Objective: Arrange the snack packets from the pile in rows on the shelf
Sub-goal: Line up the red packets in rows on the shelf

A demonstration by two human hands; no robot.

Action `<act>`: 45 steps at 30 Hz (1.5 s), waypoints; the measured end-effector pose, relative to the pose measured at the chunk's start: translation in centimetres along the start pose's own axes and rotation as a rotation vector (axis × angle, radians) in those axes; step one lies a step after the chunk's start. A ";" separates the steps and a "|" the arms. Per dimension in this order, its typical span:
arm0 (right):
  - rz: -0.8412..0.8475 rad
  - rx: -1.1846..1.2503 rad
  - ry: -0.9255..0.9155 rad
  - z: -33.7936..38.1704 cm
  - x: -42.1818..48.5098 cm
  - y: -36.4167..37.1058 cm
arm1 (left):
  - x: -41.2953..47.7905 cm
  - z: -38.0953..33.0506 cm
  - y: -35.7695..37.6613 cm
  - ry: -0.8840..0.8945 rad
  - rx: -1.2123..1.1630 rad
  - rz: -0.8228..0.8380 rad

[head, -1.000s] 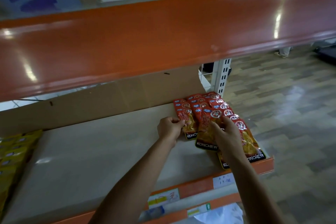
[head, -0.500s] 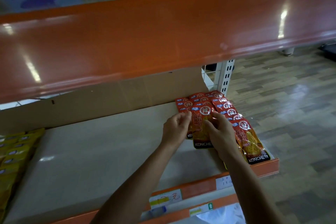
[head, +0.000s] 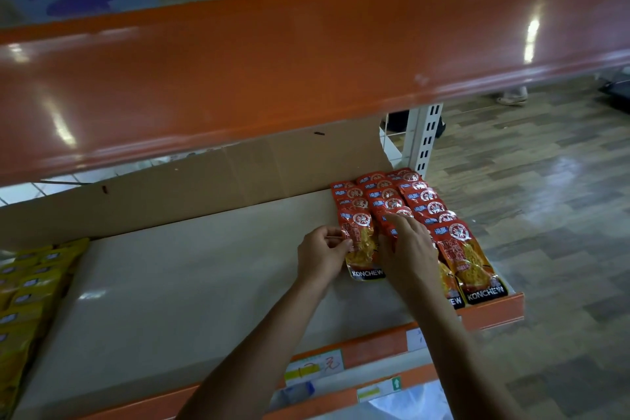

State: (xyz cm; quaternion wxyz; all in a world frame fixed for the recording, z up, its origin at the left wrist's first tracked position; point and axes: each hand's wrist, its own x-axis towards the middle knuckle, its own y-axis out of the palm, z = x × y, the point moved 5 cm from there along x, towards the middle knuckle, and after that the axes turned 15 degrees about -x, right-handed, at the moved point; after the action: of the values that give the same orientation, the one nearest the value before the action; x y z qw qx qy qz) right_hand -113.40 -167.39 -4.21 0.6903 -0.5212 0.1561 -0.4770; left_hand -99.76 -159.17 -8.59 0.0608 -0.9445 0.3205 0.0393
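Red snack packets point(head: 422, 201) marked KONCHEW lie in overlapping rows at the right end of the pale shelf board point(head: 191, 276). My left hand point(head: 320, 257) pinches the left edge of the front packet point(head: 363, 249) of the left row. Beside it, my right hand point(head: 407, 249) lies flat with straight fingers on the middle row, hiding most of its front packets. The right row's front packet point(head: 472, 264) reaches the shelf's front edge.
An orange upper shelf rail point(head: 306, 61) hangs low across the view. Yellow packets point(head: 30, 290) fill the shelf's left end. A cardboard sheet point(head: 211, 181) backs the shelf. White slotted upright point(head: 424, 140) stands at the right, with tiled floor beyond. Price labels point(head: 313, 366) sit on the front rail.
The packet held between both hands has been laid down on the rows. My right hand has flattened on the middle row, and my left hand has shifted to the left row's front packet.
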 end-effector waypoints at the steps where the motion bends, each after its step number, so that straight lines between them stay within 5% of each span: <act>1: -0.005 -0.010 -0.007 0.0 -0.1 0.0 | -0.1 0.0 0.2 0.000 0.014 0.000; 17: 0.006 -0.030 -0.070 0.2 -1.4 1.0 | -0.3 -0.3 1.1 -0.024 0.153 -0.029; 28: 0.070 -0.083 -0.202 4.5 -3.2 2.7 | -3.4 -2.6 -2.9 0.312 0.596 -0.032; 45: 0.230 0.082 -0.597 29.9 -18.9 9.1 | -15.5 -0.3 -32.9 0.453 0.796 -0.404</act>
State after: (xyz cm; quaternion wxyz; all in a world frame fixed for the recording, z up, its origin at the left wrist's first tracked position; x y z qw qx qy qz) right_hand -96.97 -134.84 -5.25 0.7754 -0.5889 -0.0150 -0.2277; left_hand -91.95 -124.05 -3.58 0.3516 -0.8761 0.1265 -0.3048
